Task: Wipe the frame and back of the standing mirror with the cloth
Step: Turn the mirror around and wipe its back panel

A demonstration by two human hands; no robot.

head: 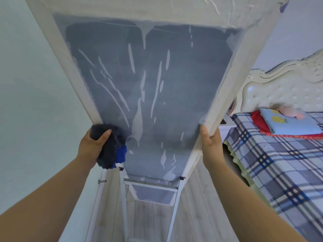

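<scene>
The standing mirror fills the middle of the view, seen from behind: a grey back panel [148, 95] under wrinkled clear plastic film, bordered by a white frame [73, 74]. My left hand [92, 145] grips a dark grey and blue cloth [111, 147] and holds it against the frame's left edge, low down. My right hand [210, 142] holds the frame's right edge, fingers wrapped round it. The mirror's white stand legs [175, 206] reach down to the floor below my hands.
A pale wall [35, 102] is close on the left. A bed with a plaid blue cover [279, 172], pillows and a white ornate headboard [288, 88] stands on the right. Light wooden floor [148, 220] lies under the stand.
</scene>
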